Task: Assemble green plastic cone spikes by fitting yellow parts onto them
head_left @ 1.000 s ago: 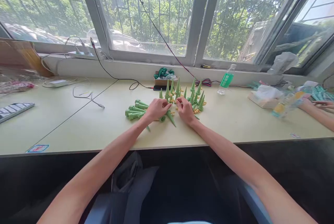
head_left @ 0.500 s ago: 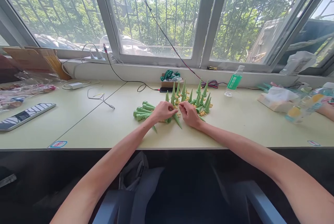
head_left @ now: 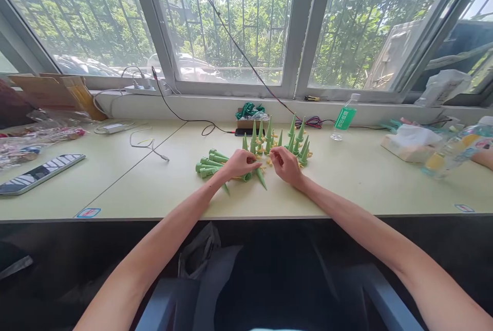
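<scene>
My left hand [head_left: 238,164] is closed round a green plastic cone spike [head_left: 261,178] whose tip points toward me on the pale green table [head_left: 154,187]. My right hand [head_left: 285,164] is pinched beside it, fingertips at small yellow parts [head_left: 271,162]; what it holds I cannot make out. Behind both hands stand several upright green cones [head_left: 296,141]. More green cones lie flat in a pile [head_left: 208,163] left of my left hand.
A water bottle with a green label [head_left: 344,118] stands at the back right. A small box with green material [head_left: 249,117] sits by the sill, with cables [head_left: 181,117] leading left. A flat striped device [head_left: 38,172] lies far left. Another person's arm [head_left: 484,158] and bags are far right.
My hands have stayed together at the cones. The right hand has drawn slightly away from the left, and the view has shifted a little.
</scene>
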`<state>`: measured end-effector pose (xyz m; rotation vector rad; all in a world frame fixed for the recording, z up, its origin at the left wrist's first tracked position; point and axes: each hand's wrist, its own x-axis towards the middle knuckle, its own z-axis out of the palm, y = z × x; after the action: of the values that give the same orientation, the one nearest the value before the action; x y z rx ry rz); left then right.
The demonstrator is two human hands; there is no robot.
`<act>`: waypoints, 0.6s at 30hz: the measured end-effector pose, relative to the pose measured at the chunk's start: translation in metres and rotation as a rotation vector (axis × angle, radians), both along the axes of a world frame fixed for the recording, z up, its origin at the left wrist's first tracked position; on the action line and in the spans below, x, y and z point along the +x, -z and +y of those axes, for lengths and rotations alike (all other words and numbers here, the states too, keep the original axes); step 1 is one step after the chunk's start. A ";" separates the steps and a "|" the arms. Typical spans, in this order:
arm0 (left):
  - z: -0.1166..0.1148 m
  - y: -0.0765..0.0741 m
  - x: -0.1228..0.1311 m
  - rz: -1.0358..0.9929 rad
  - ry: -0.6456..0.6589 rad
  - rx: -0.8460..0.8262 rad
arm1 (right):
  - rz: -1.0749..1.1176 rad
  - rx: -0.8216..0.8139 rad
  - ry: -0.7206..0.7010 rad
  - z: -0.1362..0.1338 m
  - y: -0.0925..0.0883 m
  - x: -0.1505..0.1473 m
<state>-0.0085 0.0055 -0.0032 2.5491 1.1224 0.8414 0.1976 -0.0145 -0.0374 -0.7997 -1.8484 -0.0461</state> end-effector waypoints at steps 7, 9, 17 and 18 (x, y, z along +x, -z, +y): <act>-0.002 0.001 0.001 -0.057 0.009 0.127 | 0.052 -0.047 0.025 0.001 -0.002 -0.008; -0.001 0.001 0.001 -0.078 -0.004 0.169 | 0.073 -0.057 0.030 0.000 -0.003 -0.008; -0.002 -0.002 -0.001 -0.160 -0.048 0.231 | 0.104 -0.086 0.028 -0.002 -0.007 -0.007; -0.002 -0.002 -0.001 -0.163 -0.052 0.234 | 0.107 -0.088 0.027 -0.002 -0.007 -0.007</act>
<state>-0.0092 0.0032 -0.0012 2.5824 1.1015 1.2360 0.1910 -0.0164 -0.0307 -0.8716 -1.7489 0.0603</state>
